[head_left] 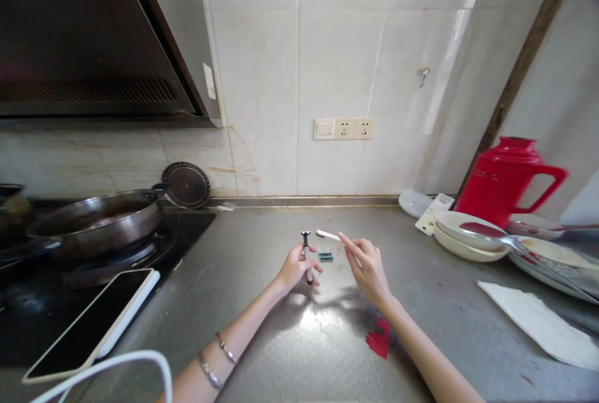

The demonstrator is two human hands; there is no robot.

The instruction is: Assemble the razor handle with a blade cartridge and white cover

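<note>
My left hand [299, 267] is closed around the dark and pale handle of a razor [306, 242]; its T-shaped head points away from me. In my right hand [367, 262] is a slim white brush, seemingly a toothbrush [328, 236], with dark bristles at its tip pointing left toward the razor. The two tools are apart. Between my hands, a small clear case with green strips [326, 257], perhaps razor blades, lies on the metal counter [262, 228]. A torn red scrap [379, 339] lies beside my right forearm.
To the left, a steel pan [98, 222] sits on the black stove, with a phone [93, 328] at its front edge and a white cable [140, 356] nearby. On the right stand a red thermos [503, 181], stacked bowls [470, 237], plates and a white paper sheet [538, 322].
</note>
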